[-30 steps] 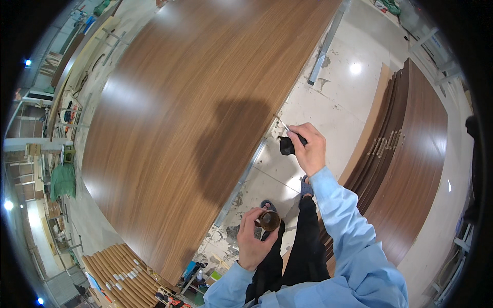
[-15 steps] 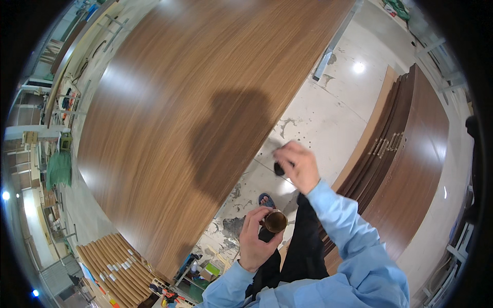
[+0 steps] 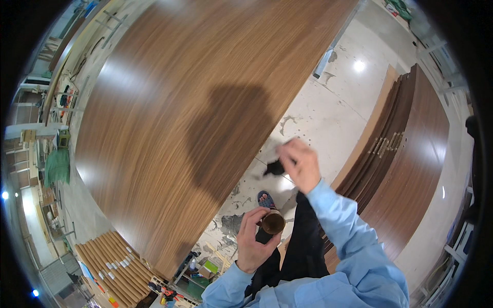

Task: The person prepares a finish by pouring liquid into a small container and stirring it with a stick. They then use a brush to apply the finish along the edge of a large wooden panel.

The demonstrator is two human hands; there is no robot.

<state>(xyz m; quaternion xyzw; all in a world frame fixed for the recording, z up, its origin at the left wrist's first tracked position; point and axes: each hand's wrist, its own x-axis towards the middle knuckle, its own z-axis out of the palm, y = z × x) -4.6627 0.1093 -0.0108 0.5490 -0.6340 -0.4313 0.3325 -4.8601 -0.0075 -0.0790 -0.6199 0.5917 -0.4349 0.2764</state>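
My left hand (image 3: pixel 252 242) is closed around a small open-topped round container (image 3: pixel 273 223), brown inside, held low in front of my body. Above and to the right of it, my right hand (image 3: pixel 302 165) grips a limp black cloth (image 3: pixel 275 168) with pinched fingers, partly smeared by motion. Both hands are off the right edge of a large brown wood-grain panel (image 3: pixel 169 82), over the floor, touching nothing else. My head's shadow falls on the panel.
Several dark brown panels (image 3: pixel 418 159) stand stacked on the right. At lower left lie several brown rolls or tubes (image 3: pixel 115 264), near a shelf of tools with a green-and-white box (image 3: pixel 210 267). The pale floor (image 3: pixel 349 102) is scuffed. Racks line the left side.
The black cloth has swung out to the left and hangs more spread beneath my right hand. My left hand and the container have shifted slightly left and down.
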